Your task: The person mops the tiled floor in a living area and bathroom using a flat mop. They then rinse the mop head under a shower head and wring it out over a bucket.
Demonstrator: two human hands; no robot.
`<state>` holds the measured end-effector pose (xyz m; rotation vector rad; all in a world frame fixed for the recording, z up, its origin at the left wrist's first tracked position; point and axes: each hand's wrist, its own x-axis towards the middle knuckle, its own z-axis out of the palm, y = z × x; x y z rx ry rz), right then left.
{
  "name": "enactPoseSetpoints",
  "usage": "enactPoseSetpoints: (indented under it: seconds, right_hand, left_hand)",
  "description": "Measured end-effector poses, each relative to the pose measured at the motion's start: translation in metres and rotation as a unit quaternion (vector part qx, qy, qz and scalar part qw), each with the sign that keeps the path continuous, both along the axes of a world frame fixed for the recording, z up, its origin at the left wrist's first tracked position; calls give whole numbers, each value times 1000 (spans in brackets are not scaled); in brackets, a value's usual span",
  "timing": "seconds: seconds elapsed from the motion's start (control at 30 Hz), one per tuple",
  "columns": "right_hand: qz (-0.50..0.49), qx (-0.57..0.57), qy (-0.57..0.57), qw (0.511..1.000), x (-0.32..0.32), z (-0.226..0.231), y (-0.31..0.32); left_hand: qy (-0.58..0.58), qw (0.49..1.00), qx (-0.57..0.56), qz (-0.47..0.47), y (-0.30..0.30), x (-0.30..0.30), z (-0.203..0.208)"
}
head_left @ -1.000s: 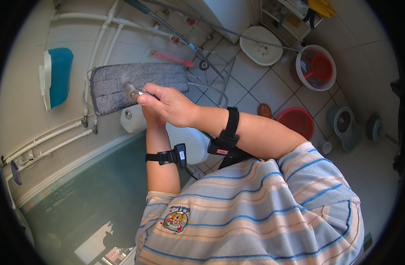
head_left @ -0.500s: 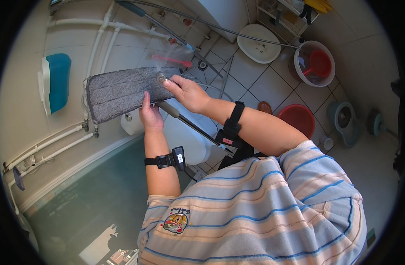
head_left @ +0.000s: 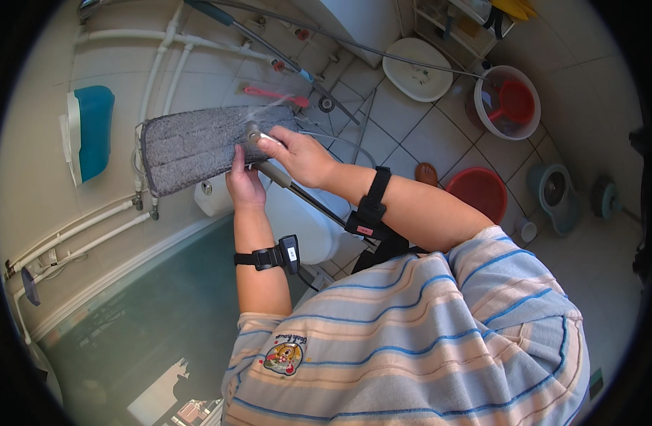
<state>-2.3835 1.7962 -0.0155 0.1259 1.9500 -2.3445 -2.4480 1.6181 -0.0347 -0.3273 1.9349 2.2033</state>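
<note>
A flat mop with a grey fluffy pad (head_left: 191,153) is held up with the pad's face toward me. My left hand (head_left: 246,186) grips the mop at the pad's lower edge, thumb on the pad and the other fingers hidden behind. From there the mop pole (head_left: 317,201) slants back toward my body, under my right arm. My right hand (head_left: 305,159) is closed round a metal spray nozzle (head_left: 252,131) held over the pad's right half. Fine water spray shows around its head.
Below the pole is a white toilet (head_left: 315,234). A greenish reflective surface (head_left: 148,298) spans the lower left. White pipes (head_left: 155,67) run along the wall. On the right stand a white bucket (head_left: 475,106) with a red dipper (head_left: 516,101), a red basin (head_left: 477,193) and a white basin (head_left: 417,71).
The nozzle and my right hand have shifted slightly left and down over the pad. The mop has tilted a little; its pad remains in nearly the same place.
</note>
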Motion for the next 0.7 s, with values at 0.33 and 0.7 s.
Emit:
enactPoseSetpoints:
  seconds: [0.33,0.7]
  right_hand:
    - [-106,-3,-52,993,-6,4,-1]
    - [34,-90,142,985,25,15,-21]
  left_hand:
    - [7,1000,-3,-2,9,1,3]
    - [-35,975,151,-160,-46,-19,-31]
